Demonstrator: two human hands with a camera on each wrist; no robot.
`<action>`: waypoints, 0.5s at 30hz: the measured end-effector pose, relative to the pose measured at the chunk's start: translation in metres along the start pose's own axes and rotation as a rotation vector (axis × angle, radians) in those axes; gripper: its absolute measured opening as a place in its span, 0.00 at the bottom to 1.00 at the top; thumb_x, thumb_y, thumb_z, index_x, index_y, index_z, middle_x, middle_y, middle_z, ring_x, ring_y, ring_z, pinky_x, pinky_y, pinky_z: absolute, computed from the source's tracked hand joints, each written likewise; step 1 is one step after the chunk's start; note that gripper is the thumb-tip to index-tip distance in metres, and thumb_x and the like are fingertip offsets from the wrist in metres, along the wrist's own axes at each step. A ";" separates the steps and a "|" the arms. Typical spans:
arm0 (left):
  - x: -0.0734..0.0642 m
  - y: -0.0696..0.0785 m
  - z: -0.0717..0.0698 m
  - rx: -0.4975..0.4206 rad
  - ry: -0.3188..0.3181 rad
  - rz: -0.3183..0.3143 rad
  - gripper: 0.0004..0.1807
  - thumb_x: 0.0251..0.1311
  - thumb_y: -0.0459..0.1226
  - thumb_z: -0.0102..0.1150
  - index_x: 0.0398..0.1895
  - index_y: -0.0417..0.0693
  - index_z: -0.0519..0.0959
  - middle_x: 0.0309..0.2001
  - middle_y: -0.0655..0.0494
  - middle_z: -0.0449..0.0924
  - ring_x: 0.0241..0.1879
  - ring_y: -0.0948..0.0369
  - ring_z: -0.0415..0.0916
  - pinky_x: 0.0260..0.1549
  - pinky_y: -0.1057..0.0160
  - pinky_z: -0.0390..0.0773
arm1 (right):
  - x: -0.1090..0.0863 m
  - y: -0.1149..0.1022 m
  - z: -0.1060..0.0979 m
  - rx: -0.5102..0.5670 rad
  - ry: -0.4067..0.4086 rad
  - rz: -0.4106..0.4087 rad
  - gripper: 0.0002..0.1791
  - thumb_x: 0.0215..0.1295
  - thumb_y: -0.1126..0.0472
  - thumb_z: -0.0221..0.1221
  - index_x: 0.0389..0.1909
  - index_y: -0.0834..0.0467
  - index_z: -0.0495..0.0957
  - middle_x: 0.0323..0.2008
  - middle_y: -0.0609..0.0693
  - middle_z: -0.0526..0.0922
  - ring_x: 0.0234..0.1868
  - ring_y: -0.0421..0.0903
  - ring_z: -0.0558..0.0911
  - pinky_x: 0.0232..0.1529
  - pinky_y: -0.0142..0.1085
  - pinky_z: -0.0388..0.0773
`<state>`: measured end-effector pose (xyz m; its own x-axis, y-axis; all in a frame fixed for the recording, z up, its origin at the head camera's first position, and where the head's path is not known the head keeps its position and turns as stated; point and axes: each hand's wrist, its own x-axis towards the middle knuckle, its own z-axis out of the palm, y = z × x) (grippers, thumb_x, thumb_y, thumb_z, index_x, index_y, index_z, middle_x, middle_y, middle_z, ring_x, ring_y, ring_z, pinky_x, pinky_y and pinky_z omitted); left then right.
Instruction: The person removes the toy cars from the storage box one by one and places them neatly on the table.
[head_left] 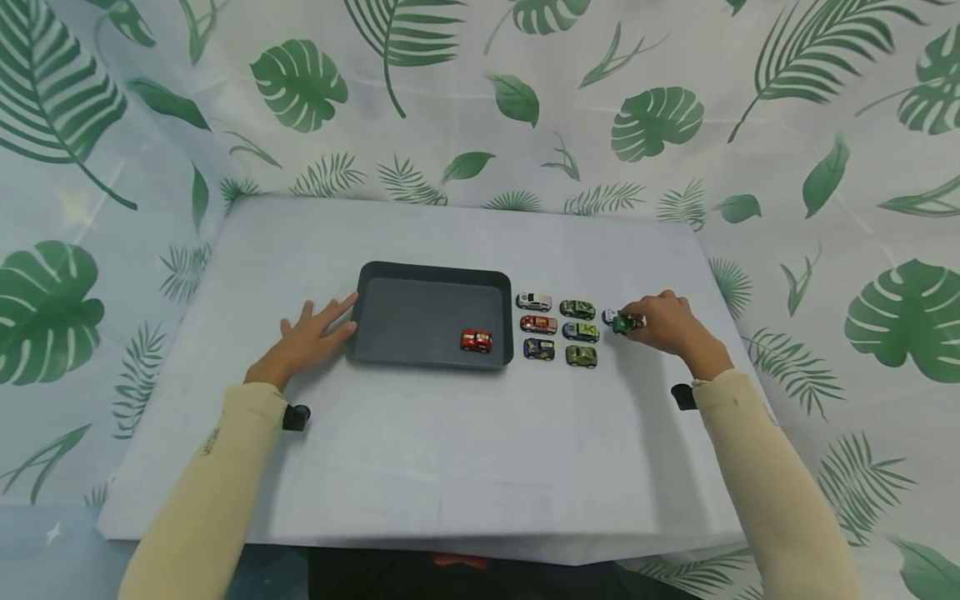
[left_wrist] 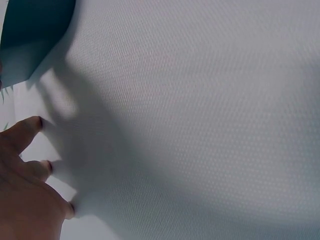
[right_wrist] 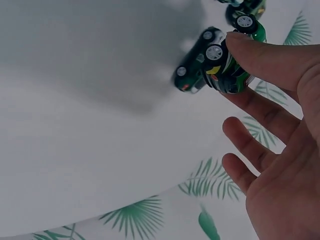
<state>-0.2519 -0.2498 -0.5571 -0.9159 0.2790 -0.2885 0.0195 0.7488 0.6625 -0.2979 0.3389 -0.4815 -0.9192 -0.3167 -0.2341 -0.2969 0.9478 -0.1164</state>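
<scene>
My right hand [head_left: 667,325] pinches a green toy car [right_wrist: 227,72] between thumb and fingers, to the right of the rows of toy cars. In the right wrist view a dark green and white car [right_wrist: 195,62] shows just beyond the held one. My left hand [head_left: 303,340] lies spread at the left side of the grey tray [head_left: 405,357], fingertips at its rim. Inside the tray, near its right front corner, stands a red toy car [head_left: 476,340]. The left wrist view shows the left fingers [left_wrist: 22,132] straight and apart, with part of the tray above.
Two columns of toy cars stand right of the tray: a white car [head_left: 534,302], an orange-red car [head_left: 538,324] and a blue car [head_left: 539,348], then a camouflage car [head_left: 577,309], a blue-green car [head_left: 581,332] and an olive car [head_left: 581,356]. A white cloth covers the table [head_left: 420,450].
</scene>
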 end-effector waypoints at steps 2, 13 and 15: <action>0.000 0.000 0.000 0.002 -0.003 -0.001 0.38 0.85 0.58 0.42 0.90 0.63 0.45 0.86 0.38 0.37 0.82 0.34 0.16 0.69 0.25 0.14 | -0.001 0.002 0.003 0.000 -0.009 0.014 0.21 0.65 0.66 0.72 0.58 0.67 0.86 0.51 0.66 0.88 0.55 0.70 0.76 0.56 0.68 0.69; 0.000 0.000 0.000 0.002 0.006 -0.011 0.38 0.85 0.59 0.41 0.90 0.64 0.45 0.87 0.39 0.37 0.82 0.36 0.15 0.70 0.26 0.14 | 0.000 0.000 0.021 -0.053 -0.020 0.006 0.22 0.64 0.67 0.75 0.58 0.66 0.86 0.55 0.67 0.86 0.57 0.72 0.76 0.59 0.69 0.68; 0.000 -0.001 0.000 0.001 0.005 -0.010 0.38 0.84 0.59 0.41 0.90 0.64 0.45 0.87 0.39 0.37 0.82 0.36 0.15 0.69 0.26 0.14 | 0.000 -0.001 0.022 -0.064 -0.013 0.000 0.22 0.63 0.68 0.75 0.58 0.65 0.87 0.55 0.66 0.87 0.56 0.70 0.76 0.57 0.68 0.69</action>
<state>-0.2522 -0.2500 -0.5576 -0.9181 0.2686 -0.2914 0.0109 0.7522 0.6588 -0.2918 0.3369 -0.5025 -0.9157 -0.3170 -0.2469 -0.3134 0.9480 -0.0550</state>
